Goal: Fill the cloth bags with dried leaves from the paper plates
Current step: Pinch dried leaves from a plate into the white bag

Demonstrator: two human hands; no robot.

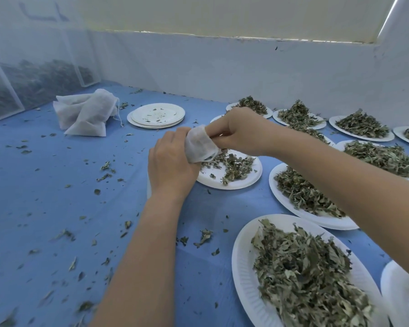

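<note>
Hands, head view, centre of frame. Left hand (172, 161): fingers curled round a small white cloth bag (200, 146), gripping it by the side and holding it over the near edge of a half-emptied paper plate (232, 172). Right hand (240, 131): fingers bent, pinching at the bag's mouth from the right; whether it pinches leaves, the rim or a drawstring cannot be told. Judged purpose: the bag is kept above the plate so that leaves that miss fall back onto the plate rather than on the cloth.

Dried leaves (232, 167): thin scatter left on that plate, directly below the bag. Judged stage: this plate is mostly emptied, the bag partly filled.

Full plates: one heaped plate at lower right (302, 274), another at right centre (305, 197), and further heaped plates in a row running to the upper right edge (361, 125). All within reach of the right hand, presumably queued.

Empty plates (157, 115): a stack, upper centre, bearing only crumbs, set aside.

Spare bags (86, 114): loose white heap, upper left, well apart from the hands, on the left hand's side.

Blue table cover (57, 197): strewn with stray leaf bits.

Mesh enclosure (33, 76): far upper left, dark leaves dimly visible behind it.
</note>
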